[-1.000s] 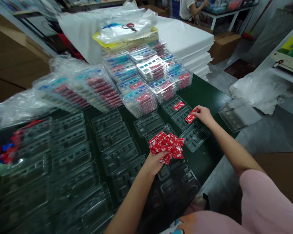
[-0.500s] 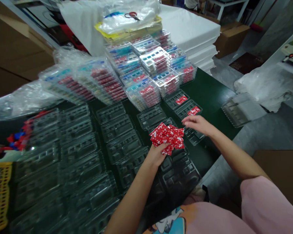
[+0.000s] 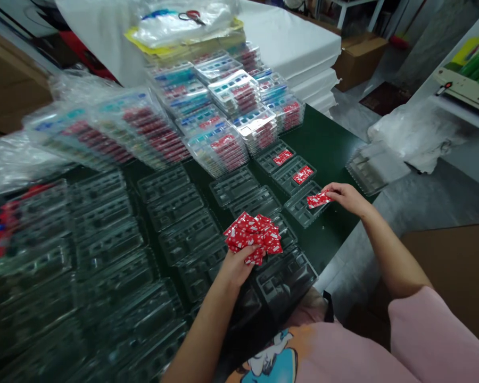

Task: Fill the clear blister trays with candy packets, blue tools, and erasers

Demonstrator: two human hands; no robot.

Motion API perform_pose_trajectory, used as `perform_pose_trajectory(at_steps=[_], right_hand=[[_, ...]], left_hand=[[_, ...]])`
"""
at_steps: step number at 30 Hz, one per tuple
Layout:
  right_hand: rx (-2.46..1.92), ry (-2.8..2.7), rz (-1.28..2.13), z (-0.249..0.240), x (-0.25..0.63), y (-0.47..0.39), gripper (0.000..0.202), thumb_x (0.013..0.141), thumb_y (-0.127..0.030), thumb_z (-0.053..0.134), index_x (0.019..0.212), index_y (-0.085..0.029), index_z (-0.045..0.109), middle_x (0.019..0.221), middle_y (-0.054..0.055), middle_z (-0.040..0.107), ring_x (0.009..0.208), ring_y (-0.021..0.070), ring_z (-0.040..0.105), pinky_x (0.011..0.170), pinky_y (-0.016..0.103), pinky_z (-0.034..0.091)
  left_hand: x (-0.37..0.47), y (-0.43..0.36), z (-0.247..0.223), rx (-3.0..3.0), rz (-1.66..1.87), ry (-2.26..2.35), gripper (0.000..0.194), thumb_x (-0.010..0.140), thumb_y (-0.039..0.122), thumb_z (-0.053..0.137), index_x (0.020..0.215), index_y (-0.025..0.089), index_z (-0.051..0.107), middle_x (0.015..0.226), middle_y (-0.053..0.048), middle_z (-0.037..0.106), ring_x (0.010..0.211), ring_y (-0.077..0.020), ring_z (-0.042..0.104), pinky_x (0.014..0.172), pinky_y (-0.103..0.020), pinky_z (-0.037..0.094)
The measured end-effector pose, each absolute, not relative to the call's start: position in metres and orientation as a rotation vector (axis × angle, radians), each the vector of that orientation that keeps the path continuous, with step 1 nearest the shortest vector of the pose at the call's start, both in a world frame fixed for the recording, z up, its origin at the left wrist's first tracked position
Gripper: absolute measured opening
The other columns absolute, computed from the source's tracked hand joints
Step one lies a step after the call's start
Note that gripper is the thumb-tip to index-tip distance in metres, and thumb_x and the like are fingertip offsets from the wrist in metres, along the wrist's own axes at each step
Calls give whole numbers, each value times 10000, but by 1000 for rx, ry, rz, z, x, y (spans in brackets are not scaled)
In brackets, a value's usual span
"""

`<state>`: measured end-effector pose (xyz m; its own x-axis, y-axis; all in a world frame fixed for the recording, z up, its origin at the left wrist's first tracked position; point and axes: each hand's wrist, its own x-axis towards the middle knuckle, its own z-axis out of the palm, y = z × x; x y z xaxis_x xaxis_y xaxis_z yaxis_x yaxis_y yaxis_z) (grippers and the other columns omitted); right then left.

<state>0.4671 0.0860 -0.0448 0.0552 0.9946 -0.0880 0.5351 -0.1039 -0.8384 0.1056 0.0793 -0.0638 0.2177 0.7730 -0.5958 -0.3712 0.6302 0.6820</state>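
Note:
My left hand (image 3: 239, 266) grips a fanned bunch of red packets with white specks (image 3: 255, 234), above the rows of clear plastic trays. Between the fingers of my right hand (image 3: 345, 197) is a single red packet (image 3: 318, 199), held over the right part of a clear tray (image 3: 303, 207). Two trays behind that one each have a red packet lying in them, the nearer packet (image 3: 303, 174) and the farther packet (image 3: 282, 156). More clear trays without packets (image 3: 191, 229) lie in rows to the left of my left hand.
Stacks of filled clear trays (image 3: 219, 143) stand at the back of the dark green table (image 3: 323, 135). A stack of clear plastic pieces (image 3: 377, 167) sits at the right edge. Scissors (image 3: 191, 17) lie on plastic bags at the back. Red and blue items (image 3: 0, 229) are at far left.
My right hand, earlier without a visible packet, now holds one red packet out to the right over a tray. My left hand still holds the bunch. The view has shifted slightly.

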Motion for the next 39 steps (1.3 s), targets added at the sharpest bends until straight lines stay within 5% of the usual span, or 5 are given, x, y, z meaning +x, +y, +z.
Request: perform_pose_trajectory(at_steps=[6,10,17,27,39], right_hand=[[-2013,-1767,715,-64,470,98,149,784,-206,624,921,-191,679,740,8,638,675,151,558,656,263,397],[-1994,-1718,439,-55,440,87,164,788,-213,651,945,-168,665,892,69,637,733,166,562,702,291,426],[-1303,-1445,1404,-38,349,30,272,816,-377,648,1016,-193,666,951,32,709,853,170,647,790,299,495],[-1216,-1107,1486,-61,304,19,240,760,-321,668,961,-197,624,826,-2,686,725,124,626,715,262,486],[-1470,-1335,802,-51,297,210,180,724,-208,571,874,-162,659,717,-16,645,690,132,583,727,257,455]], left_hand=[[110,67,-63,441,826,1054,321,472,123,842,743,125,669,683,-37,689,584,-182,646,545,-295,553],[115,62,-59,446,832,1041,285,484,118,829,714,124,661,654,-36,680,566,-174,637,543,-289,543],[128,51,-46,439,867,1018,335,486,99,801,787,139,659,707,-35,689,595,-176,631,563,-297,527],[103,29,-51,373,878,1071,348,475,89,801,785,129,647,701,-35,679,599,-179,635,565,-308,540],[44,28,-50,272,1077,1131,376,504,60,782,846,140,646,794,-44,708,684,-202,676,582,-280,544]])
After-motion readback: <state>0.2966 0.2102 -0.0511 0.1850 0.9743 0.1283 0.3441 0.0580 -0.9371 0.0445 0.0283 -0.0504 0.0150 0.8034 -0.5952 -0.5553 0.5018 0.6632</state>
